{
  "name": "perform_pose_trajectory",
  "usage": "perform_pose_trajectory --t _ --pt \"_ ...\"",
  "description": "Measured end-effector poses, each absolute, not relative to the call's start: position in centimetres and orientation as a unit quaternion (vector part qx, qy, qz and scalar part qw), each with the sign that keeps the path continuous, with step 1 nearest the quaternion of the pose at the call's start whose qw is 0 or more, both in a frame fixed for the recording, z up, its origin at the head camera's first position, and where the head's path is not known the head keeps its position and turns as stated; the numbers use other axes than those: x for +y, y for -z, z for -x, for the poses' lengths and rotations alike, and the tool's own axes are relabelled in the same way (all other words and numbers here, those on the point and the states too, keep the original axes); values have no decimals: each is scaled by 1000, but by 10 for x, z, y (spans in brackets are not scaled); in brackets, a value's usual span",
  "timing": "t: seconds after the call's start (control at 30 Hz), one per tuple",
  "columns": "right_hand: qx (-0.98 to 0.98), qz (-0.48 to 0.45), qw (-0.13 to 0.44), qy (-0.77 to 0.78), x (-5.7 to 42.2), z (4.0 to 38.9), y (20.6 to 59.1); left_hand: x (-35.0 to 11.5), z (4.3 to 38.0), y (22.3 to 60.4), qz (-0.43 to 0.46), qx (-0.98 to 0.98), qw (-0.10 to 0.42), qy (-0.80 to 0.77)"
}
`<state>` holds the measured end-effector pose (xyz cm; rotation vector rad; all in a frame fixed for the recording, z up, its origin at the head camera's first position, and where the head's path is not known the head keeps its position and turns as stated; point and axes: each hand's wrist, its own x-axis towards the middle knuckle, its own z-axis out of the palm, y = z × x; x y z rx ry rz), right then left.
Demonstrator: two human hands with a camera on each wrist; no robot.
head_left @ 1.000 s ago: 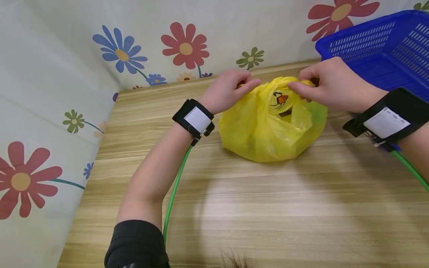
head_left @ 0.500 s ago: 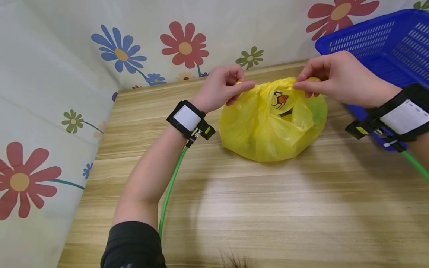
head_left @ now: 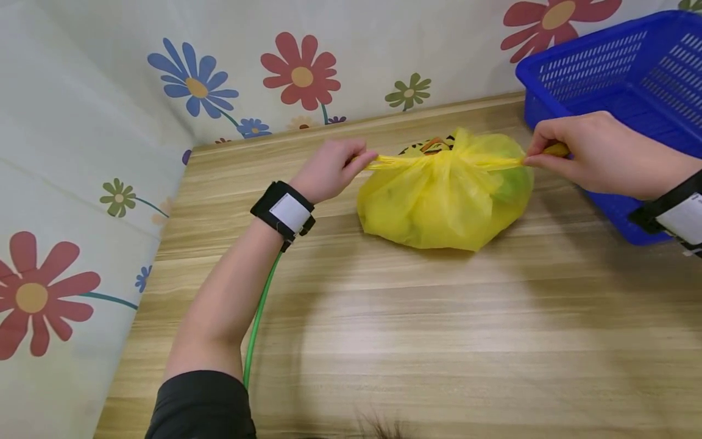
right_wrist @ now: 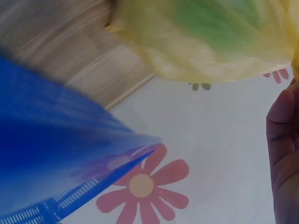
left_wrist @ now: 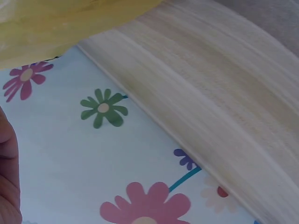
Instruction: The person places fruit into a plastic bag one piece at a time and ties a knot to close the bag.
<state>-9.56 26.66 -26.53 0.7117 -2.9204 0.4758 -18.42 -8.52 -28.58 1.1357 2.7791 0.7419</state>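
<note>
A yellow plastic bag (head_left: 439, 210), filled out by its contents, sits on the wooden table. Something green shows through its right side, also in the right wrist view of the bag (right_wrist: 219, 28). My left hand (head_left: 331, 169) pinches one twisted end of the bag's top, at the left. On the other side my right hand (head_left: 595, 155) grips the opposite end between thumb and fingers. The two ends are stretched taut sideways from a gathered middle. Part of a dark and orange print shows behind the gather. At the left wrist view's edge only a sliver of my left hand (left_wrist: 8, 172) appears.
A blue slatted basket (head_left: 581, 100) stands at the back right, close behind my right hand. The wooden table (head_left: 417, 341) meets a flower-printed wall covering (head_left: 351, 36) at the back and left.
Both hands have moved apart and slightly toward me, drawing the bag's top ends out into tight strands. The bag's opening has closed up and its print has tipped backward.
</note>
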Motion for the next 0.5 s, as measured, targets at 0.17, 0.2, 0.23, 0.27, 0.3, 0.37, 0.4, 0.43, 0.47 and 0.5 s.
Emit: perform_pose_trajectory --t 0.17,0.2,0.23,0.27,0.3,0.37,0.4,0.43,0.47,0.5 --pt "-957 -253 55 -130 278 88 274 -105 186 300 -339 905 40 -255" --pt "-957 -254 54 -127 280 87 275 -109 186 302 -332 906 44 -260" --pt "-958 -254 54 -124 282 87 276 -112 186 303 -326 906 45 -265" --pt "-957 -256 55 -124 283 86 276 -115 186 305 -322 907 44 -268" --pt "-957 -257 54 -124 284 86 277 -117 186 306 -323 906 42 -269" --pt "-957 -259 52 -124 284 87 279 -120 186 306 -322 907 40 -269" --pt "-957 -258 49 -123 283 88 279 -121 186 306 -322 906 38 -271" --pt "-958 -257 48 -123 283 89 280 -122 187 306 -321 907 36 -269" --pt "-958 -254 44 -122 282 89 280 -123 188 307 -319 909 35 -267" --pt "-960 -251 38 -120 281 89 281 -124 189 307 -317 910 34 -266"
